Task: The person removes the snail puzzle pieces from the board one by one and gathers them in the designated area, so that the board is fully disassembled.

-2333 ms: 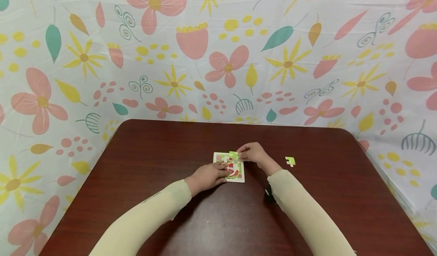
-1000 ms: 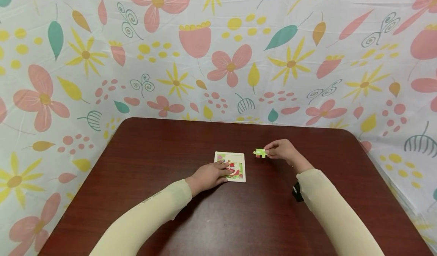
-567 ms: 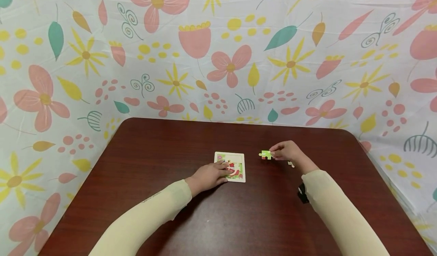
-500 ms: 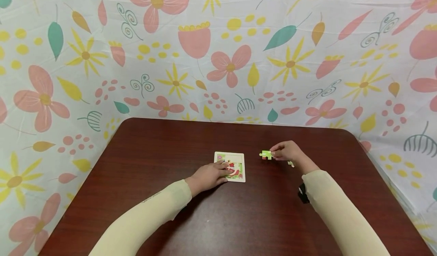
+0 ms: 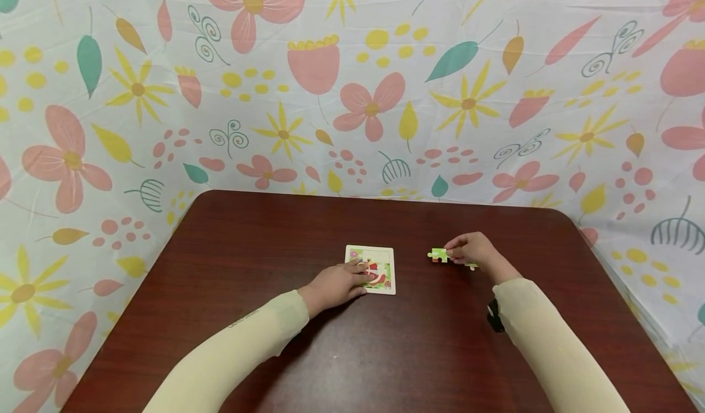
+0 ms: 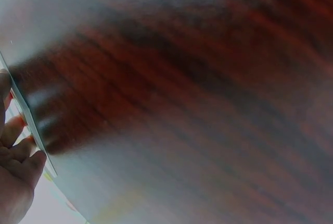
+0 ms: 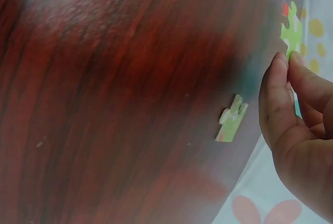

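A flat, bright green puzzle piece with a red patch (image 5: 438,255) is in the person's right hand (image 5: 472,249), pinched between the thumb and fingertips. The hand is at the piece's three o'clock in the head view. At the piece's four o'clock, a small, pale green puzzle piece with knobs (image 7: 231,120) lies on the table. The right hand hides part of it from above, but the right wrist view shows it apart from the fingers.

Toward nine o'clock from the pinched piece is a square, white-edged puzzle board (image 5: 393,273) with a red, white and green picture. A plain pale patch shows toward its one o'clock. The left hand (image 5: 336,284) comes in from the board's eight o'clock, with loose fingers resting across it.

Both arms wear long, pale yellow sleeves (image 5: 248,333). Under everything is a shiny, dark red-brown table (image 5: 341,370). Past its twelve o'clock edge hangs a white cloth with pink, yellow and green flowers and leaves (image 5: 352,46).
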Tool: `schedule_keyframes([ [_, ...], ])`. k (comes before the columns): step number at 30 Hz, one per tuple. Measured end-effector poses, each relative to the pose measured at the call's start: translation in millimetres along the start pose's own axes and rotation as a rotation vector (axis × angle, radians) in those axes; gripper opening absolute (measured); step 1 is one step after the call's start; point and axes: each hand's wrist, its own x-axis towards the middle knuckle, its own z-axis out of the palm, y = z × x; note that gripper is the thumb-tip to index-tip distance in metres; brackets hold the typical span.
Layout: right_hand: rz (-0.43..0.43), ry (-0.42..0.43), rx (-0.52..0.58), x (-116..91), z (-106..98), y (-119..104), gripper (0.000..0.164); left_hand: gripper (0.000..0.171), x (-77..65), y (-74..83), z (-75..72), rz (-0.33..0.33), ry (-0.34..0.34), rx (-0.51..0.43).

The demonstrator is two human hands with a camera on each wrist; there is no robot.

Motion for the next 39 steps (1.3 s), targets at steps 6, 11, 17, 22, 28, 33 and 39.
schedule_keyframes([
  [6,-0.005,0.020,-0.047,-2,2,4,0.027,0.039,-0.2,-0.9,0.8,0.005,-0.006,0.017],
  [11,-0.022,0.051,-0.114,0,5,8,0.024,0.039,0.3,-1.1,0.7,0.010,-0.003,0.015],
  [17,-0.032,0.074,-0.149,7,9,14,0.022,0.039,0.3,-0.7,1.0,0.005,0.004,0.010],
  [22,-0.047,0.103,-0.192,3,13,11,0.020,0.039,0.0,-0.3,0.4,0.002,-0.005,0.014],
  [28,-0.080,0.156,-0.269,0,18,8,0.017,0.041,0.6,-0.5,-1.1,0.000,-0.013,0.027],
  [33,-0.073,0.175,-0.292,-2,21,8,0.017,0.041,0.3,-0.9,-0.9,0.012,-0.016,0.030],
  [39,-0.077,0.187,-0.301,-3,22,8,0.017,0.042,0.6,-2.3,0.9,0.027,-0.022,0.082],
])
